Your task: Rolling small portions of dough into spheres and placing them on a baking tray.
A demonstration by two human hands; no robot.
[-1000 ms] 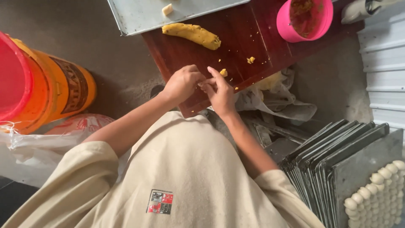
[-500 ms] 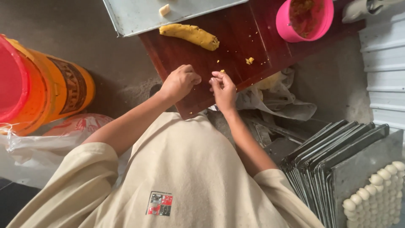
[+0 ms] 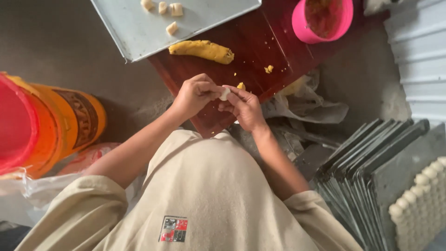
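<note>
My left hand (image 3: 194,95) and my right hand (image 3: 245,107) meet over the near corner of a dark red wooden board (image 3: 260,51). Both pinch a small pale piece of dough (image 3: 225,93) between their fingertips. A small yellow bit (image 3: 240,86) shows just beyond my right fingers. A long roll of yellow dough (image 3: 202,49) lies on the board farther out, with yellow crumbs (image 3: 268,69) beside it. A grey metal tray (image 3: 176,23) at the top holds several small pale dough pieces (image 3: 171,28).
A pink bowl (image 3: 321,21) stands at the board's far right. An orange bucket (image 3: 69,123) and a red one (image 3: 16,125) are at left, above a plastic bag (image 3: 32,190). Stacked grey trays (image 3: 367,172) lean at right, the nearest holding rows of pale dough balls (image 3: 420,204). Crumpled paper (image 3: 306,104) lies under the board.
My hands were briefly apart and have come together again on the pale dough piece. The view has tilted, so more of the metal tray with its dough pieces shows.
</note>
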